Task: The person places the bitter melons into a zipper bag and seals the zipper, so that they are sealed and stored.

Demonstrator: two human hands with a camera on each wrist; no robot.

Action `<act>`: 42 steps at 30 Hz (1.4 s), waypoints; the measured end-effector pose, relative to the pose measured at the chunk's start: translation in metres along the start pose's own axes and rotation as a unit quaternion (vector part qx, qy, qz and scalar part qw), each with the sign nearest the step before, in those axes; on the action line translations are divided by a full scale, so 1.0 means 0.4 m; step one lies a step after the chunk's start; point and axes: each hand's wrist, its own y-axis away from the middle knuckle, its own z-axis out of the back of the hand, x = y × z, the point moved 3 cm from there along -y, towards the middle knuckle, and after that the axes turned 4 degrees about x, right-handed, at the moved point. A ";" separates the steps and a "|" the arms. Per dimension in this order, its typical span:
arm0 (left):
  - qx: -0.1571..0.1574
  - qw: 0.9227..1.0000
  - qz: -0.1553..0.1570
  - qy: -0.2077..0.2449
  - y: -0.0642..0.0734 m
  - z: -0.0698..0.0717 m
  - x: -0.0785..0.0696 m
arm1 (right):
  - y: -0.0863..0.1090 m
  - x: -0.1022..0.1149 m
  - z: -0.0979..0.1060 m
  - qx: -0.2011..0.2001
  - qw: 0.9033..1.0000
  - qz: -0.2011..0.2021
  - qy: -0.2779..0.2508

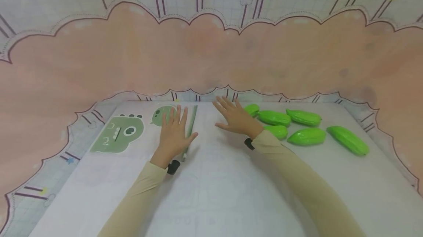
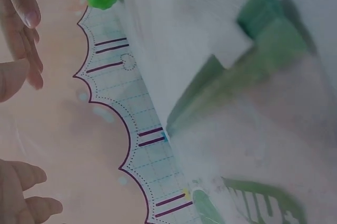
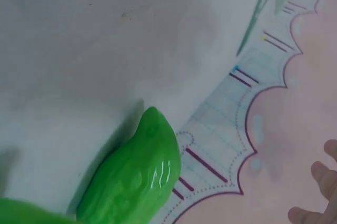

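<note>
My left hand (image 1: 172,137) is spread with straight fingers over a flat bag-like sheet printed with a green one-eyed dinosaur (image 1: 115,134) and a smaller green figure (image 1: 158,116). A narrow green strip (image 1: 191,121) runs along the sheet's right side, beside that hand; in the left wrist view a green folded end (image 2: 274,29) stands out. My right hand (image 1: 236,117), fingers apart and holding nothing, is beside a group of glossy green ridged gourds (image 1: 274,118). One gourd (image 3: 137,174) shows large in the right wrist view.
Several gourds lie in two loose rows on the right of the white table (image 1: 211,193), with one (image 1: 348,140) farther right. A peach-coloured patterned cloth (image 1: 198,60) rises behind the table's back edge. Each wrist wears a small black device (image 1: 173,167).
</note>
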 end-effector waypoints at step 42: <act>0.169 0.983 -0.030 -0.062 -0.060 -0.087 0.114 | -0.243 0.088 -0.149 0.171 0.984 0.053 0.013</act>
